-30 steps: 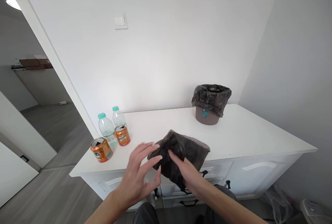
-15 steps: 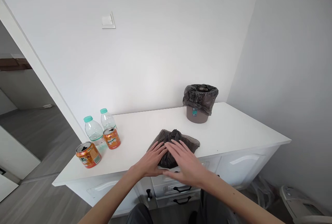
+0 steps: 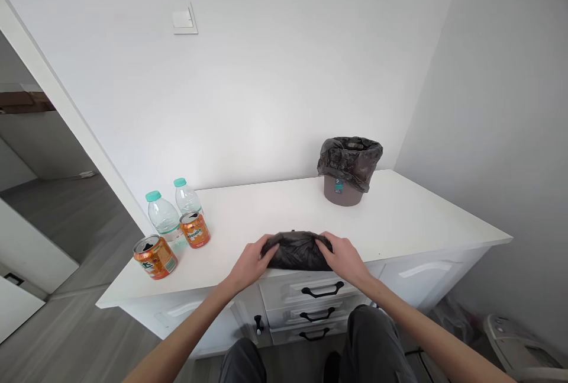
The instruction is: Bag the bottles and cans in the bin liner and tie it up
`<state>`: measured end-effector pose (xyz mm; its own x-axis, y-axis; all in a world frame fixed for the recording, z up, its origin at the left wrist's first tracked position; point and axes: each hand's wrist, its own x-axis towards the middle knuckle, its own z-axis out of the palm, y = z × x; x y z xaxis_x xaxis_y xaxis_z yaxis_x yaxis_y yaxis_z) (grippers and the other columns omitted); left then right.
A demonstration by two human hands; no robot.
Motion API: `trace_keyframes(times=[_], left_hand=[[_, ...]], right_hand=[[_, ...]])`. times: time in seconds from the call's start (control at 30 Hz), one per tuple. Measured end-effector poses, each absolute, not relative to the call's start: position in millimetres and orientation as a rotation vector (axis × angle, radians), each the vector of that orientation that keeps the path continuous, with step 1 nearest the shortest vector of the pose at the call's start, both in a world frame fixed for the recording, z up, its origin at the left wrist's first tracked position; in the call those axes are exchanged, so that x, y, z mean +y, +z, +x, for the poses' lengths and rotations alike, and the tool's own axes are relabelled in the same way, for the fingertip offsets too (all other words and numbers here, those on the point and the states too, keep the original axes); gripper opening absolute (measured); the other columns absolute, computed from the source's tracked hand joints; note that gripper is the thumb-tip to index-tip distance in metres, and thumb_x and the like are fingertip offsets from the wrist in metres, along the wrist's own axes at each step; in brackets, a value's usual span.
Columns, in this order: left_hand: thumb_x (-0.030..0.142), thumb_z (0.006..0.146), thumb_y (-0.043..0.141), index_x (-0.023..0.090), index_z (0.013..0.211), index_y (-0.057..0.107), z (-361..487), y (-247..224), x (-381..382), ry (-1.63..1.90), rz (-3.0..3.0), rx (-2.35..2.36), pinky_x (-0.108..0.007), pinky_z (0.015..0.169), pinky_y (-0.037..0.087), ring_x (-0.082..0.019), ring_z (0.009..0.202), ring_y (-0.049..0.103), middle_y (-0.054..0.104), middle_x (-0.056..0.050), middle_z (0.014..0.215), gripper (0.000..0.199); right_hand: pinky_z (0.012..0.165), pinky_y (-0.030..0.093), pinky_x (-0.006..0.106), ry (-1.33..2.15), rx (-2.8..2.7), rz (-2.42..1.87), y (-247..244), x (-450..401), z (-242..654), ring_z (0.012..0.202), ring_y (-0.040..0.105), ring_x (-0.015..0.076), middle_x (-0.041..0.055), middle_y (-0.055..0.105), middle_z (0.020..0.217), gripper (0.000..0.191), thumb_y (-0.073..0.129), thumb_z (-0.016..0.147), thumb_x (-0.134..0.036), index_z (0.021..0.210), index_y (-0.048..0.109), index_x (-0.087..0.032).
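A black plastic bag [image 3: 297, 251], folded into a wide flat bundle, lies at the front edge of the white countertop [image 3: 261, 205]. My left hand [image 3: 252, 260] grips its left end, thumb on the near side and fingers curled over the top. At the right end my right hand [image 3: 345, 257] pinches the bag the same way. Farther back on the right stands a small grey-brown bin [image 3: 341, 192] with a dark bin liner [image 3: 350, 161] folded over its rim.
At the counter's left end are two orange soda cans [image 3: 155, 257] with open tops, beside two clear plastic bottles [image 3: 162, 217] with green caps. Drawers with black handles [image 3: 322, 290] are below the front edge. A wall rises behind, with a light switch [image 3: 183, 19].
My hands have moved apart from the middle of the bag to its two ends and closed on them. The spread bag with its bunched top is now a narrower, folded bundle.
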<state>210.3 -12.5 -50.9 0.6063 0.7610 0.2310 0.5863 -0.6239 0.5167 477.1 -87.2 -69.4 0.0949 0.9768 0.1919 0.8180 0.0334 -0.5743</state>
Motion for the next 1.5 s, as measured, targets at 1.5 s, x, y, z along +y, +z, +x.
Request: trace_keyframes(times=[1.5], left_hand=[[0.047,0.107,0.038,0.022,0.119,0.061,173,-97,9,0.904,2.506,1.319,-0.053,0.114,0.045,-0.027,0.134,0.057,0.065,-0.011,0.137,0.036]], right_hand=[[0.083,0.053,0.048,-0.021,-1.568,-2.209,-72,-36,711,0.101,0.069,0.0382,0.0208,0.073,0.116,0.063,0.051,0.086,-0.066,0.125,0.061,-0.018]])
